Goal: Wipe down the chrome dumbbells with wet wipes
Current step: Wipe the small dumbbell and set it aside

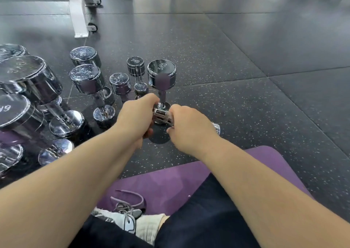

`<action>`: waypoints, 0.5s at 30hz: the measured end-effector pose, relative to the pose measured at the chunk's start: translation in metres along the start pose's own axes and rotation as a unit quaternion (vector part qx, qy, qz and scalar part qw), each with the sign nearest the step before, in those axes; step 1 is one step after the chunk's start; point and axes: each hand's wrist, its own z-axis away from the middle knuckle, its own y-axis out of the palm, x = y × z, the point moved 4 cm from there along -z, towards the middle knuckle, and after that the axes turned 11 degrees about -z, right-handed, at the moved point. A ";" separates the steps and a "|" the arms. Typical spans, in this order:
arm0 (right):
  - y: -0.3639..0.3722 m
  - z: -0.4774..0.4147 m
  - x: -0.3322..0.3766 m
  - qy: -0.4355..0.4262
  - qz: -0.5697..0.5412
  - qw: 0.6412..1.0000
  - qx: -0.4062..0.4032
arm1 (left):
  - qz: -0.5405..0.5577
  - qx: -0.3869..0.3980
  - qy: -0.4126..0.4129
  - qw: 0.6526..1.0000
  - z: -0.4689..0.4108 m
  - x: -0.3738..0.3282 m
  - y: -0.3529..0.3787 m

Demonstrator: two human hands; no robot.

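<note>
Our dark shorts (pixel 208 219) and a laced shoe (pixel 125 221) sit closest, on the purple mat (pixel 170 181). Beyond them both arms reach out over the speckled floor (pixel 246 105). Between our hands we hold a small dumbbell (pixel 163 115) level, just above the floor and right in front of the upright 5KG dumbbell (pixel 161 73). Our left hand (pixel 138 115) curls round its left head and hides it. Our right hand (pixel 189 129) wraps the knurled handle, with the right head poking out past the little finger. We cannot see a wipe in either palm; it may be tucked under the fingers.

To clean this one well, we judge that one hand should hold it fast while the other twists cloth round the handle, working into the knurling, then over each head and its flat face. We should keep it low, since wet chrome slips. The other chrome dumbbells (pixel 87 77) stand to our left, well apart from our hands.
</note>
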 end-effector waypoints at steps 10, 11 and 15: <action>-0.012 0.021 -0.014 0.094 -0.417 0.885 -0.187 | 0.125 -0.032 -0.025 0.991 -0.005 -0.002 -0.013; -0.006 0.018 -0.016 0.154 -0.521 0.816 -0.195 | 0.131 -0.036 -0.019 0.991 -0.005 -0.002 -0.013; 0.006 0.017 -0.023 0.313 -0.692 0.615 -0.212 | 0.138 -0.031 0.006 0.990 -0.001 0.001 0.000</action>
